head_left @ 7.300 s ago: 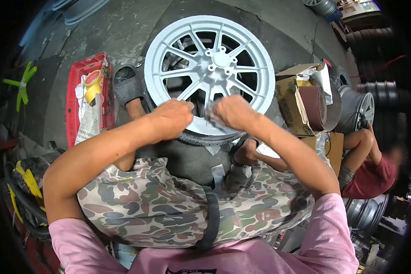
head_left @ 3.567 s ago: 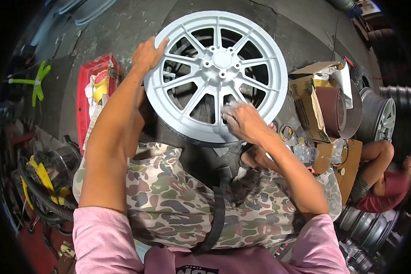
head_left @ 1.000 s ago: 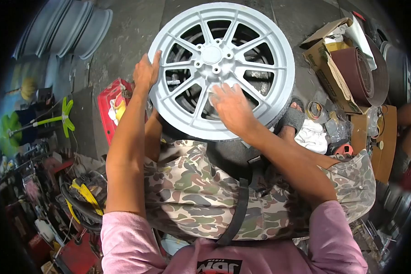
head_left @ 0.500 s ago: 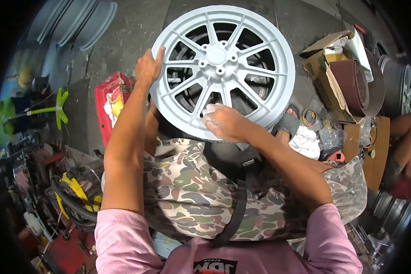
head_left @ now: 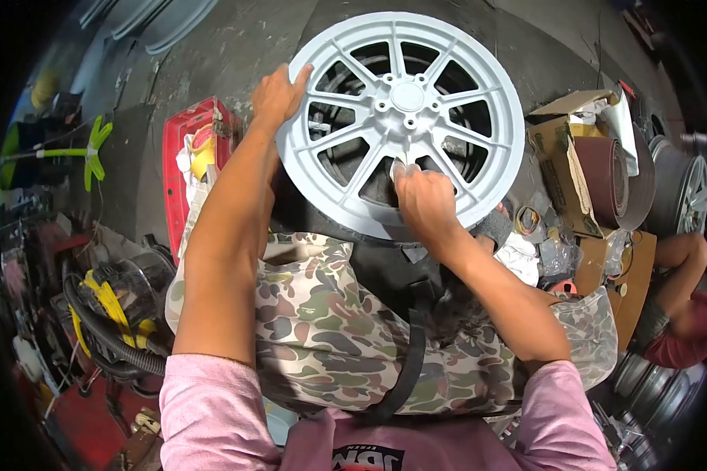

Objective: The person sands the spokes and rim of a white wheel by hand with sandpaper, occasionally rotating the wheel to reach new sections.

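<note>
A light grey multi-spoke wheel rim [head_left: 408, 96] lies tilted in front of my knees, above another dark rim seen through its gaps. My left hand [head_left: 279, 94] grips the rim's outer edge at the upper left, thumb on top. My right hand [head_left: 426, 196] is closed near the lower spokes, just below the hub. Its fingertips pinch a small pale piece [head_left: 404, 169] against a spoke; what the piece is I cannot make out.
A red tray [head_left: 174, 169] with cloths lies left. On the right are a cardboard box [head_left: 554, 157] with a brown abrasive roll [head_left: 605, 177], white cloth [head_left: 517, 259], and more rims [head_left: 693, 184]. Another person's bent arm or leg [head_left: 679, 267] shows at far right. A black hose [head_left: 106, 337] lies lower left.
My right hand has moved from the lower left spokes, up and right, to a spoke near the hub. The wheel appears shifted to the right in view; my left hand stays on its edge.
</note>
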A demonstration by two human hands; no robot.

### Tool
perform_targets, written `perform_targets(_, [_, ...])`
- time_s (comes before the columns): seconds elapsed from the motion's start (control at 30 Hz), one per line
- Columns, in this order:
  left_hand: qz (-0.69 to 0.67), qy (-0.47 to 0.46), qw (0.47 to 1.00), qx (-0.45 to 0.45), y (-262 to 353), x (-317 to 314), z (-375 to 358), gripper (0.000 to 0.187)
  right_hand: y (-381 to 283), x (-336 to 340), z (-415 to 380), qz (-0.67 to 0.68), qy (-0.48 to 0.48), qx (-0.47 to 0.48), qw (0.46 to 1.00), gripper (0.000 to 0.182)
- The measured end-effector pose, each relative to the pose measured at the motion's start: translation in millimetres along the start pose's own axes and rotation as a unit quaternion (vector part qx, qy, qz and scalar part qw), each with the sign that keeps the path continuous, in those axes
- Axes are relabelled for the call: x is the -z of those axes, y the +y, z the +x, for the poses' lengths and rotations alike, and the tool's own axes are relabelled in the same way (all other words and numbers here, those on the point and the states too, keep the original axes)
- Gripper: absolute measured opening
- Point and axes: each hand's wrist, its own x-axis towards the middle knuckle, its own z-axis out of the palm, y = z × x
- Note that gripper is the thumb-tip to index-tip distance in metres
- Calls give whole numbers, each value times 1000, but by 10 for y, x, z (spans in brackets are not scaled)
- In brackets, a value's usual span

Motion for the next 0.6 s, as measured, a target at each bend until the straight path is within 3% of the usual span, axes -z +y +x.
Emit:
perform_targets(0.07, [-10, -8, 1000, -5, 1, 5, -8, 77, 22, -164, 50, -42, 184, 54, 981, 15])
perform_targets(0.17, [-9, 0, 1000, -5, 21, -37, 19, 71, 37, -180, 194, 40, 131, 57, 989, 16])
perform_targets(0.3, [-15, 10, 1000, -3, 4, -84, 44, 65, 61, 63, 31, 13, 49, 10, 999, 17])
perform_targets(0.6, [-46, 23, 999, -2, 2, -126, 39, 68, 6, -9, 65, 68, 91, 18, 993, 14])
